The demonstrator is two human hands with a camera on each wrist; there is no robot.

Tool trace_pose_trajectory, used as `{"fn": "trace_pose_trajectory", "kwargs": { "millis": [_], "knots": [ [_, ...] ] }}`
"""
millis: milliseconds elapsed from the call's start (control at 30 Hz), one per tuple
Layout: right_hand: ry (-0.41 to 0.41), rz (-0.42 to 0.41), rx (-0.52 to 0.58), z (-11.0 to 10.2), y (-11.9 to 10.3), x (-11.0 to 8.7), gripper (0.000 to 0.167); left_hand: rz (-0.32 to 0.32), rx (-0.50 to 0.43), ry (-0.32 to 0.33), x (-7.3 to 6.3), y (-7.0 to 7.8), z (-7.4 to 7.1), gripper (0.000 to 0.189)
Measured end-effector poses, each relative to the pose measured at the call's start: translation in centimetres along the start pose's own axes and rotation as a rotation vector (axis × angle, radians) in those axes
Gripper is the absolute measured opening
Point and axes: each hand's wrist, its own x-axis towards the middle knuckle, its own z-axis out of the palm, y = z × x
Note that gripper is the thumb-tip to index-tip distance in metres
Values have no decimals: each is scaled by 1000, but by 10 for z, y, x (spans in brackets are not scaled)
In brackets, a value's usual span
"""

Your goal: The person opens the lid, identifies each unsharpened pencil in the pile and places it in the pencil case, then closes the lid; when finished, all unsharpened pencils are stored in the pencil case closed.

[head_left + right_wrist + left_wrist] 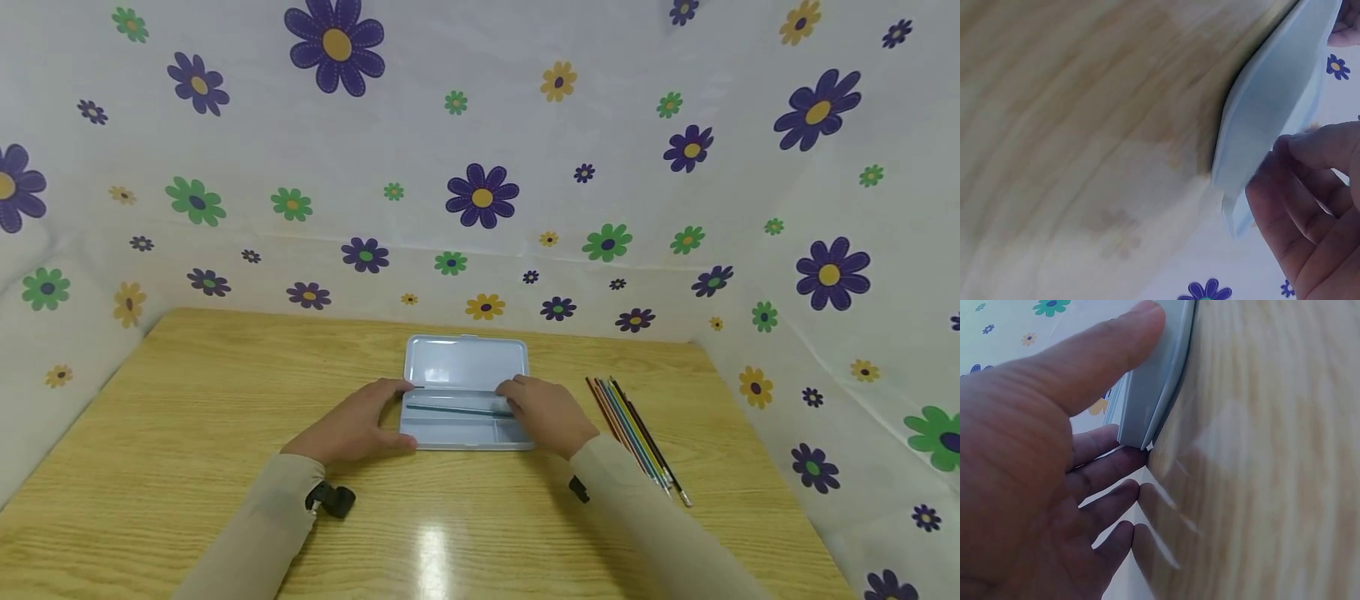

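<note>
A light blue pencil case [450,433] lies on the table with its lid [467,361] folded back. Inside its rear compartment is a teal pencil [457,409]. My left hand [360,421] holds the case's left end, thumb at the front corner and fingers toward the hinge side; in the left wrist view the thumb lies along the case's wall [1154,381]. Over the right end of the case, my right hand [547,412] pinches the pencil's right end, which its fingers hide. Thumb and fingertips of the right hand [1316,194] meet at the case's rim in the right wrist view.
Several coloured pencils [633,429] lie side by side on the wooden table [225,400], to the right of the case and beside the right forearm. A flower-patterned white sheet [420,142] stands behind the table and along its sides.
</note>
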Motion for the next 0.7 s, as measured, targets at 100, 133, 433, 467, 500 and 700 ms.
{"fn": "trace_pose_trajectory", "kwargs": {
  "millis": [100, 133, 433, 467, 500, 700],
  "knots": [
    [-4, -1, -29, -4, 4, -9, 19, 3, 10, -2, 0, 0, 1, 93],
    [-5, -4, -39, -5, 6, -13, 19, 3, 13, -2, 0, 0, 1, 93],
    [-6, 112, 13, -24, 35, -58, 25, 15, 18, -7, 2, 0, 3, 94],
    [-6, 125, 17, -26, 40, -63, 26, 16, 21, -8, 2, 0, 3, 95],
    [-5, 134, 18, -28, 45, -69, 26, 16, 24, -8, 2, 0, 3, 95],
    [-52, 197, 65, -31, 74, -92, 23, 21, 35, -3, 3, -4, 2, 96]
  ]
}}
